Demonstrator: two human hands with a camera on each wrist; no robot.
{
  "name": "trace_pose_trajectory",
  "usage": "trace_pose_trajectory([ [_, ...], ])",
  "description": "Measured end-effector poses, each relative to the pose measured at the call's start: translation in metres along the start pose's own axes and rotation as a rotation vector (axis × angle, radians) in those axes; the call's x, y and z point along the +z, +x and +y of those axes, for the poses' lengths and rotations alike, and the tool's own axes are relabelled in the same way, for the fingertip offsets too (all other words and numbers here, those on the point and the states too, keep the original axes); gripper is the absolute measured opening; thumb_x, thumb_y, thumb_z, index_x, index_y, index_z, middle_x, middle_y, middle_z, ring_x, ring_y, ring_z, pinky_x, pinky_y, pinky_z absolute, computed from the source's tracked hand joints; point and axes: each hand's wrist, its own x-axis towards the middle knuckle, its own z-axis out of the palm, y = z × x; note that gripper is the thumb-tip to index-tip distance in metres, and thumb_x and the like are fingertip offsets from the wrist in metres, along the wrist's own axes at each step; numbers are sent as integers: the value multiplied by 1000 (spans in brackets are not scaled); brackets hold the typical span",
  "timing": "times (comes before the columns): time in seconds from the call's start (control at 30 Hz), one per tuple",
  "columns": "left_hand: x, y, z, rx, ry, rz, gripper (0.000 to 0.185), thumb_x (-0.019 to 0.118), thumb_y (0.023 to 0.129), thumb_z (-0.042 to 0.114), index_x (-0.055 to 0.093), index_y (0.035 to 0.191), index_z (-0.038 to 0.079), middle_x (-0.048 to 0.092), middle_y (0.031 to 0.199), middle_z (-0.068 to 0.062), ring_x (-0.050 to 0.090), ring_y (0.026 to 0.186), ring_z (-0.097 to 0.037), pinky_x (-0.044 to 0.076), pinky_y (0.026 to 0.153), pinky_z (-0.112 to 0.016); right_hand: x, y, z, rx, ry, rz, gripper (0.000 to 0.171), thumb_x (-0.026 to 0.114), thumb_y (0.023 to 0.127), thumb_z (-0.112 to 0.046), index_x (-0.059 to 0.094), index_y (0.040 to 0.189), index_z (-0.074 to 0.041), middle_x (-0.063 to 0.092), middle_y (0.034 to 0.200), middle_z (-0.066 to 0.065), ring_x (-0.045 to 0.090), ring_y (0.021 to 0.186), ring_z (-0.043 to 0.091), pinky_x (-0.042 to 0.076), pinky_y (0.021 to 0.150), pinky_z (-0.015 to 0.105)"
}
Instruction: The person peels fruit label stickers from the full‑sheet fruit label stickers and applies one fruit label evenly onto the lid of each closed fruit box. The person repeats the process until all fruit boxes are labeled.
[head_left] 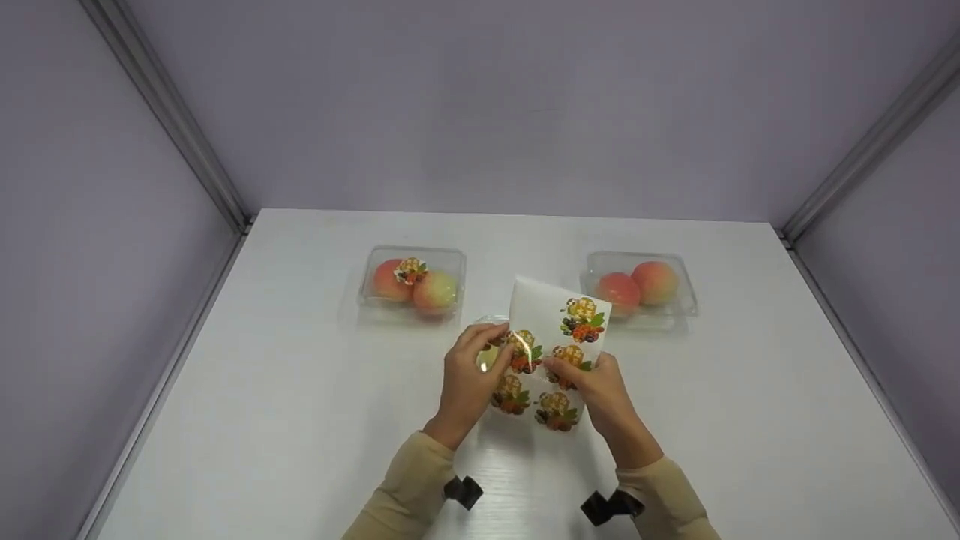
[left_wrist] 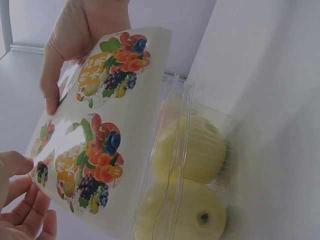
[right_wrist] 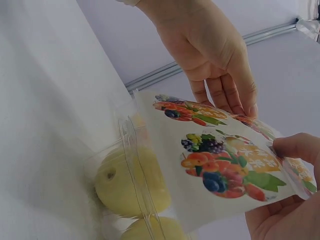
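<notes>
From the head view, the left hand (head_left: 469, 382) and the right hand (head_left: 596, 390) together hold a glossy white sheet of round fruit-picture stickers (head_left: 551, 352) up off the white worktop (head_left: 300, 420), each hand with curled fingers pinching a side of the sheet near its lower half. Beyond the left hand stands a clear plastic clamshell box with two peaches and a fruit sticker on its lid (head_left: 411, 283); beyond the right hand stands a second clear plastic clamshell box with two peaches (head_left: 641, 289), its lid bare. Open worktop lies to either side of the hands, out to the grey enclosure walls (head_left: 112, 225). In the left wrist view, the sheet (left_wrist: 107, 125) shows stickers of grapes, berries and peaches with yellow writing too small to read; a thumb presses its lower edge and the other hand's fingers (left_wrist: 52, 85) curl over its upper edge, a box (left_wrist: 192, 170) just behind. In the right wrist view, the sheet (right_wrist: 220, 165) is pinched the same way, a box (right_wrist: 130, 185) just behind its free edge.
</notes>
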Motion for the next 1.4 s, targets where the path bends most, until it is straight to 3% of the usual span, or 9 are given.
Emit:
trace_pose_trajectory([
  [0.43, 2, -1, -1, -42, 1, 27, 17, 70, 87, 17, 71, 101, 7, 74, 95, -5, 69, 87, -15, 55, 81, -35, 2, 0, 1, 17, -13, 9, 32, 71, 84, -10, 63, 113, 0, 73, 91, 3, 70, 80, 15, 56, 73, 30],
  [0.9, 5, -4, -5, -69, 44, 91, 14, 72, 86, 18, 72, 97, 9, 75, 93, -3, 70, 84, -13, 54, 79, -29, 8, -2, 5, 3, 5, -5, 34, 71, 84, -11, 63, 116, -3, 74, 99, 7, 71, 86, 18, 57, 77, 32],
  [1.17, 4, -4, -3, -46, 1, 110, 13, 73, 84, 18, 72, 91, 7, 75, 91, -5, 70, 85, -16, 55, 77, -34, 10, -4, 4, 3, 40, 23, 30, 72, 83, -7, 64, 110, 1, 73, 87, 2, 70, 78, 15, 57, 72, 29],
  [1.4, 4, -4, -3, -8, 17, 116, 12, 72, 85, 16, 73, 91, 5, 76, 93, -7, 72, 90, -18, 58, 80, -30, 9, -5, 3, 0, 48, -1, 32, 70, 85, -9, 62, 114, 1, 74, 91, 3, 70, 81, 16, 57, 73, 30],
])
